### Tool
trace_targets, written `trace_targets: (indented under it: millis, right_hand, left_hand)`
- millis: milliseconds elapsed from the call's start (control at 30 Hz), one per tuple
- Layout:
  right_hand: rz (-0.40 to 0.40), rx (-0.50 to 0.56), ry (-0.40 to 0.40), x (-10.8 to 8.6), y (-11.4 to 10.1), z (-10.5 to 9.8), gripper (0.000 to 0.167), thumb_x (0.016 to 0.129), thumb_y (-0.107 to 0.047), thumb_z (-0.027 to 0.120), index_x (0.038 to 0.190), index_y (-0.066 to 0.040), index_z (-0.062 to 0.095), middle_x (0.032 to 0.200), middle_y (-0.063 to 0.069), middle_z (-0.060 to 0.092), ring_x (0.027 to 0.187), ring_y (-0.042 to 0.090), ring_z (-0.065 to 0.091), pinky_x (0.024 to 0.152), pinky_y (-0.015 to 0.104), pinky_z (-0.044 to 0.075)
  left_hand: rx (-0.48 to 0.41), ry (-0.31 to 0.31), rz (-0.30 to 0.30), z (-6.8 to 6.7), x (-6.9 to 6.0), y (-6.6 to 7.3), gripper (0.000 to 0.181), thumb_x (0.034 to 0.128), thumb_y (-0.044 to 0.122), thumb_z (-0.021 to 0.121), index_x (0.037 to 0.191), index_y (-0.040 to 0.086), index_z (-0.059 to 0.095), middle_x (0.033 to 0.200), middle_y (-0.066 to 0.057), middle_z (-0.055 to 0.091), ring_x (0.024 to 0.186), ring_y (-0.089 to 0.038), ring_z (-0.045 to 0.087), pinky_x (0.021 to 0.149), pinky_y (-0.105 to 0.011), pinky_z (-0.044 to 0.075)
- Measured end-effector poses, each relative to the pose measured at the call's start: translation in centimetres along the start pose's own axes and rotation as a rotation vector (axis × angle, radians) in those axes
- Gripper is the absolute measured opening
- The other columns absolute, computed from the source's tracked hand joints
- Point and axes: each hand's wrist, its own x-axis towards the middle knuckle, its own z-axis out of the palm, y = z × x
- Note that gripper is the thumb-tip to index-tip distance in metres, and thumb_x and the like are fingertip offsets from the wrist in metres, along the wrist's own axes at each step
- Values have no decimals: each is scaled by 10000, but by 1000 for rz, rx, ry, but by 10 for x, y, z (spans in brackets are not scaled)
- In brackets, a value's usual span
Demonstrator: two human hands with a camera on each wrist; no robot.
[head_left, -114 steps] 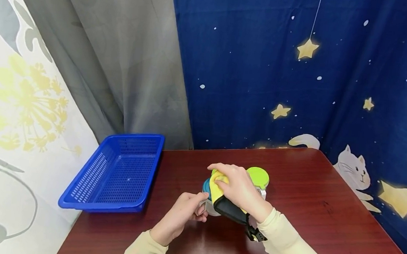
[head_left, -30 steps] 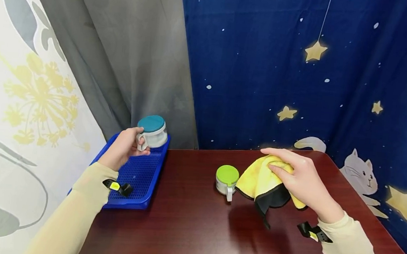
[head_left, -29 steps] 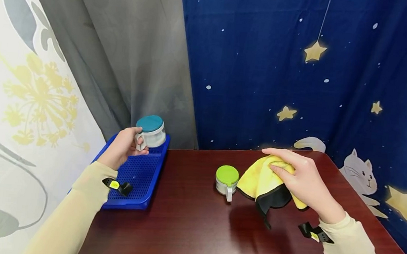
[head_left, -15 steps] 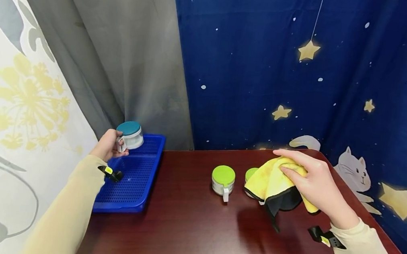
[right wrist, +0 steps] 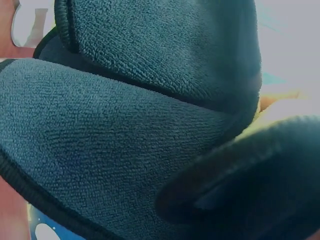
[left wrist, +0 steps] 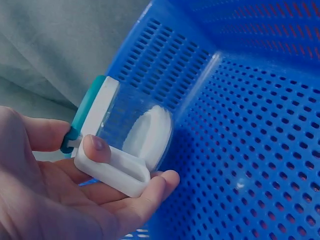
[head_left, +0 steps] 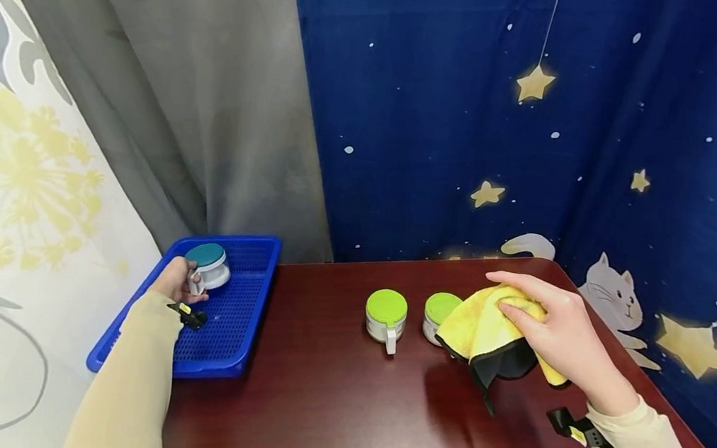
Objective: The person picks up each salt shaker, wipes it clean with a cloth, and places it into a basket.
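Note:
My left hand (head_left: 172, 280) grips the white handle of a clear seasoning jar with a teal lid (head_left: 216, 273), inside the far left part of the blue basket (head_left: 229, 344). In the left wrist view the jar (left wrist: 142, 127) looks tilted, and white powder lies in its bottom. Whether it touches the basket floor I cannot tell. Over the table's right half, my right hand (head_left: 569, 338) holds a bunched cloth (head_left: 474, 326), yellow on one side and dark grey on the other. The cloth's grey side (right wrist: 110, 145) fills most of the right wrist view and hides the fingers.
Two similar jars with lime-green lids stand on the red-brown table (head_left: 317, 405): one jar (head_left: 385, 315) near the middle, the other jar (head_left: 437, 313) partly behind the cloth. A grey curtain (head_left: 227, 120) hangs close behind the basket.
Earlier the cloth was on the teal-lidded jar mid-table. My left hand has since carried that jar left and lowered it into the basket. The right hand moved right with the cloth.

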Motion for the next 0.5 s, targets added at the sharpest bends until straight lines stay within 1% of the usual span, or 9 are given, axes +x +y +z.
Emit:
trace_targets:
  millis: [33, 133, 200, 300, 367, 500]
  right_hand:
    - [4, -3, 0, -1, 1, 0, 557, 882, -86, 781, 1337, -372, 635, 1279, -144, 629, 1008, 29, 590, 747, 113, 467]
    - [5, -6, 0, -4, 3, 1, 563, 878, -82, 785, 1339, -367, 635, 1284, -143, 628, 1004, 31, 593, 736, 117, 470]
    - [3, -6, -1, -5, 4, 2, 568, 875, -82, 788, 1339, -371, 634, 1280, -145, 630, 998, 32, 596, 734, 120, 469]
    - [4, -2, -3, -6, 5, 3, 566, 878, -87, 786, 1337, -380, 632, 1277, -145, 634, 1003, 34, 601, 738, 124, 466]
    - [10, 0, -4, -6, 6, 5, 569, 882, -91, 783, 1335, -398, 626, 1275, -148, 635, 998, 34, 601, 735, 125, 466]
    - [24, 19, -20, -8, 6, 9, 556, 896, -99, 770, 1334, -407, 622, 1283, -143, 634, 997, 37, 604, 730, 130, 473]
  left_hand:
    - [-1, -10, 4, 0, 1, -1, 260, 1064, 212, 219, 998, 9, 368, 658, -37, 482, 613, -287, 635, 635, -430, 599]
    - [12, 2, 7, 2, 1, -3, 202, 1053, 164, 224, 1050, 9, 354, 663, -30, 458, 640, -240, 571, 668, -470, 594]
    - [17, 10, 13, -2, 5, -9, 185, 1051, 155, 223, 1073, 16, 344, 676, -27, 451, 675, -220, 532, 698, -489, 590]
    - [32, 29, 21, -8, 11, -16, 186, 1056, 163, 226, 1095, 25, 344, 700, -29, 463, 705, -219, 533, 742, -503, 587]
    - [47, 37, 39, -11, 17, -19, 197, 1055, 172, 224, 1096, 32, 356, 717, -25, 471, 717, -225, 549, 745, -499, 588]
    - [82, 70, 62, -9, 12, -21, 180, 1038, 165, 227, 1042, 40, 357, 726, -17, 456, 719, -224, 532, 698, -481, 593]
